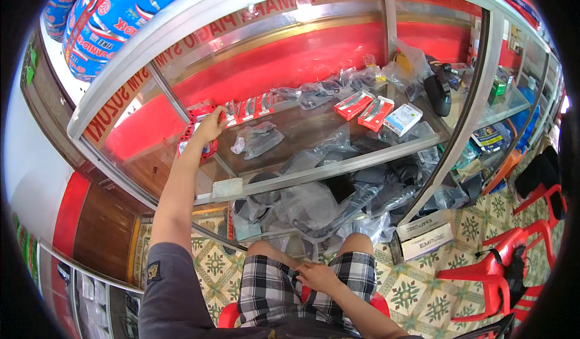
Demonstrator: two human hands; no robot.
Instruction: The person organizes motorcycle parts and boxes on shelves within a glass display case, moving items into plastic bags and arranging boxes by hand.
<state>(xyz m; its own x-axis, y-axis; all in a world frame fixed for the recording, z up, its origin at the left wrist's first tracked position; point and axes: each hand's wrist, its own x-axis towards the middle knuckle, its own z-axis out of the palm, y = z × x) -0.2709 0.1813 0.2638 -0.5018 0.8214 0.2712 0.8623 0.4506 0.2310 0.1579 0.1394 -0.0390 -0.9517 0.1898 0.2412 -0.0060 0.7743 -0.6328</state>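
Observation:
My left hand [212,123] reaches into the glass display case, over red patterned packets [210,151] at the left end of its shelf. Its fingertips are at the near end of a row of red and white boxes [256,107]; whether they grip anything is hidden. My right hand [317,276] rests on my lap, against the checked shorts [265,289], with its fingers loosely bent and no object visible in it. A crumpled clear plastic bag [263,142] lies on the shelf to the right of my left hand. Farther right are two red boxes [376,113] and a white and blue box [403,118].
The case's metal front rail [326,169] runs between me and the shelf. Below it lie bagged dark parts [312,207]. Cartons [426,241] stand on the tiled floor, with red plastic chairs [498,262] at right. Blue-wrapped tires [104,31] sit at upper left.

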